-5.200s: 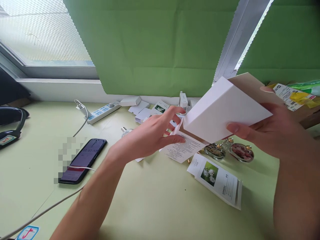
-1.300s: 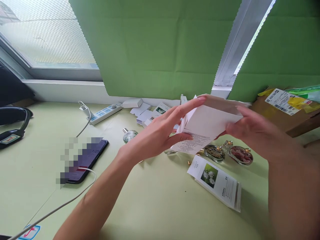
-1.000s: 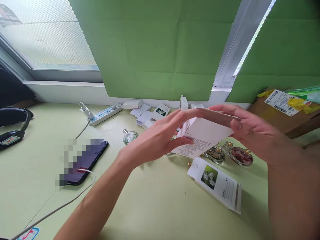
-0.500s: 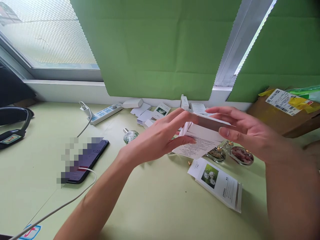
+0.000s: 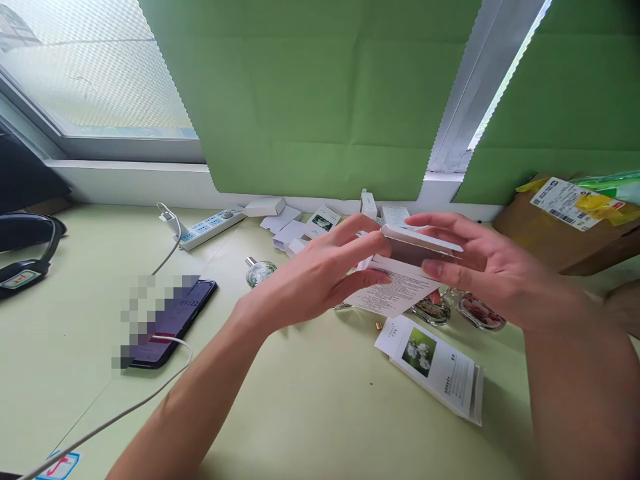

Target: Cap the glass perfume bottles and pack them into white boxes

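Between my hands, above the table, is a white cardboard box with fine printed text on its side and a flap standing at its open end. My left hand grips the box's left end, thumb below and fingers on top. My right hand holds the right end, its thumb on the near edge and its fingers behind. Below lies another white box with a white-flower picture. Behind my right hand are glass bottles, one with pinkish contents and one with dark contents, both partly hidden.
Left of my left hand lies a round glass bottle. White cartons and a power strip line the back. A phone with a white cable and a headset occupy the left; a brown parcel stands at right.
My right hand has shifted slightly left along the box, and its thumb has moved further onto the near edge. The box's opening and flap show more now. My left hand has hardly moved.
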A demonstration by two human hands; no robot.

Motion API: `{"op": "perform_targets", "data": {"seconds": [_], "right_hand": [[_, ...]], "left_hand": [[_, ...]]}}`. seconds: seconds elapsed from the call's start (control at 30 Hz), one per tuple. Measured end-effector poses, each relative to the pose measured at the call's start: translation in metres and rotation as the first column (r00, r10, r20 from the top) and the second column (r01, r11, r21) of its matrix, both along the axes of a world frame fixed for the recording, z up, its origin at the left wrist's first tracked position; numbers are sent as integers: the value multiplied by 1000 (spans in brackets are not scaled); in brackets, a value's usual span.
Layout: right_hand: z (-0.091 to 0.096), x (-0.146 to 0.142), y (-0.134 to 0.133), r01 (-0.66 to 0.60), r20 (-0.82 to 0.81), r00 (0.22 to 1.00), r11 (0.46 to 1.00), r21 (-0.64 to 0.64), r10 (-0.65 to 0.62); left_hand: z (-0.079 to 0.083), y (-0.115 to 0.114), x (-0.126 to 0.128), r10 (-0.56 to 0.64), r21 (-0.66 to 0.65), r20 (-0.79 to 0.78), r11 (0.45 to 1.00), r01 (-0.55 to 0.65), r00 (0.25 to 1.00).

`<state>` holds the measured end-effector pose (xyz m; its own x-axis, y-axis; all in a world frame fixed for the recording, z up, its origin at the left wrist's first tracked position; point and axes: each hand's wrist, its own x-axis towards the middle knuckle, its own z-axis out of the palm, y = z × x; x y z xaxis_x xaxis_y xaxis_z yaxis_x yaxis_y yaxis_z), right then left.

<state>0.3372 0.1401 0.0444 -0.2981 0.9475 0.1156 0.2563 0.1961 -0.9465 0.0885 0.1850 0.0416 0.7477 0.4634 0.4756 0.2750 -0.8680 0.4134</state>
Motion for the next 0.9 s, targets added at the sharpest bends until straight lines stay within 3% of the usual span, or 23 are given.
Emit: {"op": "perform_targets", "data": {"seconds": [0.47,0.67,0.8,0.9], "right_hand": [[3,-6,-2,-24,-23,999,999,-46,23],[-3,0,4,39,-26,999,999,-3,-39],[-2,10,3,135,65,988,990,47,-138],[-1,14,1,121,57,991,992,41,-124]], "left_hand": [[1,2,0,-27,71,-21,997,28,999],[-1,2,0,48,-75,-3,996,-48,999],[-2,1,1,57,-97,5,994,-56,998],[-2,0,2,27,-97,27,995,-25,999]]}}
